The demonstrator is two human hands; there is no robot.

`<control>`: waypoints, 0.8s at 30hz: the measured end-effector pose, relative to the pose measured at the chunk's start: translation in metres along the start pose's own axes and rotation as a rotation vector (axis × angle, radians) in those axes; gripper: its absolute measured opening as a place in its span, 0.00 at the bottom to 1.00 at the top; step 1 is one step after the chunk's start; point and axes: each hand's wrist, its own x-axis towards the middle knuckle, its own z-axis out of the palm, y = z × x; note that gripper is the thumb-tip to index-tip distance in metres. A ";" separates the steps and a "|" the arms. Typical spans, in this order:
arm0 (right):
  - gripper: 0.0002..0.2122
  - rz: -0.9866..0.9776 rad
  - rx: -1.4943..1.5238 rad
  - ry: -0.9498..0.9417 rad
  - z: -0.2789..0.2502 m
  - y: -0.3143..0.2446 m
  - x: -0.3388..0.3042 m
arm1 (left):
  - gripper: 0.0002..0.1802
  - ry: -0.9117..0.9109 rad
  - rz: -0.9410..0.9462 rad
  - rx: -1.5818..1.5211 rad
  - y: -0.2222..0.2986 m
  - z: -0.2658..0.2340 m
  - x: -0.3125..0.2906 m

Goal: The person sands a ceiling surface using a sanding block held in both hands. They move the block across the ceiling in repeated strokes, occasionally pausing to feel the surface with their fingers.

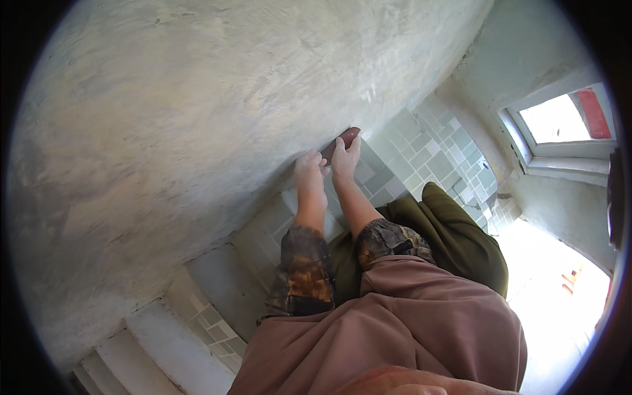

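A reddish-brown piece (335, 149), which looks like sandpaper, lies against the foot of a large plastered wall (217, 99). My right hand (345, 158) grips its right part, thumb on the near side and its far end sticking out past the fingers. Closed around the left end is my left hand (309, 172), its fingers curled. Pale dust coats both hands. The face of the piece against the wall is hidden from me.
Pale steps (174, 339) go down at the lower left. Green and white tiles (428, 148) cover the floor below the wall. A small window (559, 122) sits in the right wall, above a bright opening (546, 283). My bent knee (454, 230) is close beside the right forearm.
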 end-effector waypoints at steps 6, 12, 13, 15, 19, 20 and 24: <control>0.19 -0.015 -0.006 -0.013 -0.002 0.000 0.009 | 0.26 -0.026 0.044 0.064 -0.003 0.002 0.001; 0.20 0.079 -0.003 -0.016 -0.006 0.006 0.023 | 0.24 -0.034 0.233 0.498 -0.009 -0.003 0.009; 0.23 0.102 0.023 -0.037 -0.007 0.006 0.023 | 0.24 -0.039 0.311 0.683 -0.010 -0.004 0.009; 0.29 0.188 0.041 -0.131 -0.009 0.004 0.023 | 0.24 -0.047 0.476 0.938 -0.010 -0.005 0.006; 0.30 0.227 0.045 -0.150 -0.013 -0.001 0.026 | 0.26 -0.024 0.563 1.269 -0.004 -0.002 -0.004; 0.30 0.196 0.038 -0.166 -0.014 -0.002 0.026 | 0.26 -0.032 0.563 1.345 -0.001 -0.001 -0.005; 0.31 0.181 0.026 -0.139 -0.013 -0.003 0.027 | 0.28 -0.052 0.549 1.582 0.003 0.005 -0.009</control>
